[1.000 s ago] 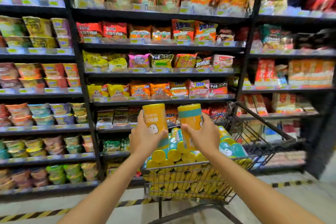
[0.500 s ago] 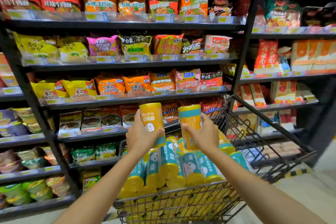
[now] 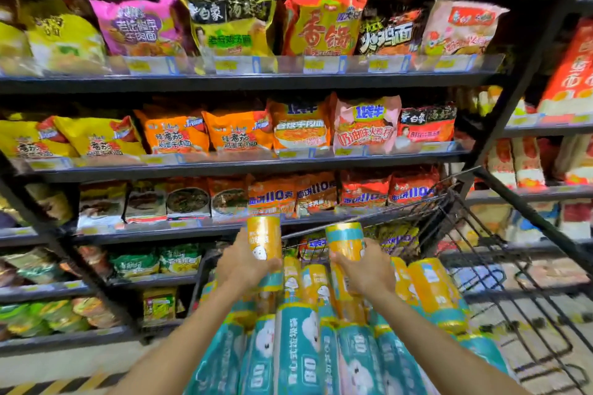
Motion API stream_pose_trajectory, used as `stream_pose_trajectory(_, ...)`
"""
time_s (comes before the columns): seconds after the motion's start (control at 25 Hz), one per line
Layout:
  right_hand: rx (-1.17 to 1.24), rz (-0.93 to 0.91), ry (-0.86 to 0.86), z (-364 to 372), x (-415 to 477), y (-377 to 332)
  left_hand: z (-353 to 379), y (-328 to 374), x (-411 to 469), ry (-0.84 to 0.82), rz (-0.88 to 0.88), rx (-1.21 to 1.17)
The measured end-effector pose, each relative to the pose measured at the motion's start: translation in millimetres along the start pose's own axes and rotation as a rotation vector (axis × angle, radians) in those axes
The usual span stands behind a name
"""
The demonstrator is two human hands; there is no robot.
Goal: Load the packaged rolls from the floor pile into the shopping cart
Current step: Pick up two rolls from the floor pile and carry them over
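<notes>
roll pkg: 80 | orange noodle bag: 香锅 | red pks: 110 | pink bag: 1袋半

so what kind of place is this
Most likely a supermarket aisle: black shelves packed with instant-noodle packets, price tags along the shelf edges, and a wire shopping cart piled with packaged rolls.
</notes>
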State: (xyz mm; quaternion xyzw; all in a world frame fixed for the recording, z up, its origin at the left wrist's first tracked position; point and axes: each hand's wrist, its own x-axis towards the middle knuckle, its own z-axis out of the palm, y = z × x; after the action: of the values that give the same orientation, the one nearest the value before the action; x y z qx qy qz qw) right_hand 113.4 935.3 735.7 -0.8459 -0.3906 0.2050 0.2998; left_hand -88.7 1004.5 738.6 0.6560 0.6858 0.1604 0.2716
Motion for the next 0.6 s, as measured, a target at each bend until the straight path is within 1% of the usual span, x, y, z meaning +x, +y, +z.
stream_pose_trajectory(0.12,-0.146,0.078,-0.072,17,25,12,22,-4,22,-0.109,-0.085,0.079)
stream_pose_trajectory(0.24,-0.251,0.126,-0.154,31,38,21,37,-7,39,-0.207,-0.141,0.231)
stream_pose_trajectory(0.36,-0.357,0.116,-0.244,41,39,26,42,-4,44,-0.245,-0.168,0.32)
stream_pose_trajectory(0.44,-0.402,0.103,-0.275,42,39,24,44,-3,42,-0.272,-0.158,0.375)
stream_pose_trajectory(0.6,-0.381,0.114,-0.308,40,40,23,43,0,35,-0.281,-0.123,0.451)
